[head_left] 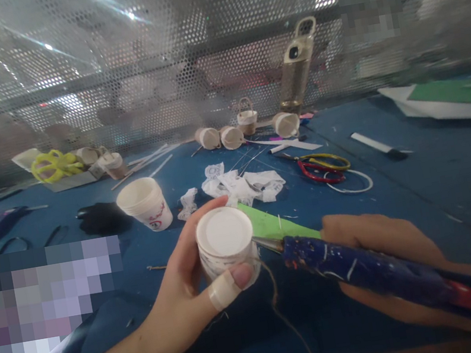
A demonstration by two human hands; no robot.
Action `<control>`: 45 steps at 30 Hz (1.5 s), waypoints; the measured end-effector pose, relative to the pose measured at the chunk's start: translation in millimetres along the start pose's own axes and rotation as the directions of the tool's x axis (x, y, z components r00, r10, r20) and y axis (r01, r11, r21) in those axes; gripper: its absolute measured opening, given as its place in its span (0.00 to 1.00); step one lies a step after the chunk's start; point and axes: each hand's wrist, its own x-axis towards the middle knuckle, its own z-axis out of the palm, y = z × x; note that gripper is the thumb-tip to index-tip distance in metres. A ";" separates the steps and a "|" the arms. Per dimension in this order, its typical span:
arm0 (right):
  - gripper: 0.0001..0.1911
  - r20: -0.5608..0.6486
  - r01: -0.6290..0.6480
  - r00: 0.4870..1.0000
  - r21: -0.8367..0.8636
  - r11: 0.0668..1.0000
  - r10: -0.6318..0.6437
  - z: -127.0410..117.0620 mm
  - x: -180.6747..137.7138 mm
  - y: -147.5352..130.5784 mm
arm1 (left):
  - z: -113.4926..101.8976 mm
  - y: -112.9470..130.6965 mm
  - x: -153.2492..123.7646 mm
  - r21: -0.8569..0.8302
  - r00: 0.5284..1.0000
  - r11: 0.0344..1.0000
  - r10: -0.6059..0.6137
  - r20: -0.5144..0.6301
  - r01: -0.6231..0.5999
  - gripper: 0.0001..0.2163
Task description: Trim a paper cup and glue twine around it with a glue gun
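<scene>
Fingers and thumb of my left hand (187,293) wrap around a small white paper cup (227,232), its pale round base facing up. A bandage circles the left thumb. Thin brown twine (276,296) trails from the cup's side down to the table. In my right hand (377,243) is a blue hot glue gun (358,264) spotted with dried glue. Its metal nozzle meets the cup's right side near the rim; whether glue is flowing I cannot tell. A bright green sheet (274,221) lies behind the cup and nozzle.
Another white paper cup (145,203) stands behind my left hand, near white lace scraps (241,184). Red-and-yellow-handled scissors (321,165) lie to the right. Several twine-wrapped cups (231,137) and a tilted bottle (296,70) line the perforated metal screen (166,85).
</scene>
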 end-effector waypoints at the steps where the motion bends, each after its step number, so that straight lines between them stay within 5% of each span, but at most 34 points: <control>1: 0.09 0.002 -0.027 1.000 -0.002 1.000 0.027 -0.5 0.1 -0.5 | 0.0 0.2 0.4 -0.006 1.000 1.000 -0.003 -0.004 0.003 0.29; 14: 0.11 -0.016 0.075 0.997 0.008 0.997 -0.075 -0.4 1.7 3.1 | -1.2 -0.7 -0.6 -0.018 0.998 1.000 0.010 0.055 -0.009 0.22; 20: 0.10 -0.009 -0.098 0.995 0.008 0.995 0.098 -2.9 3.6 -5.2 | -3.0 -1.1 0.0 0.007 0.998 1.000 0.026 0.055 -0.027 0.22; 30: 0.09 -0.006 0.022 1.000 -0.001 1.000 -0.022 -2.5 1.4 0.2 | -4.1 -3.2 -0.4 -0.034 0.997 0.999 0.039 0.072 -0.036 0.23; 45: 0.07 -0.007 -0.004 1.000 -0.003 1.000 0.004 -4.3 3.8 -1.8 | -4.6 -1.2 -1.8 -0.009 0.997 0.999 0.039 0.074 -0.038 0.24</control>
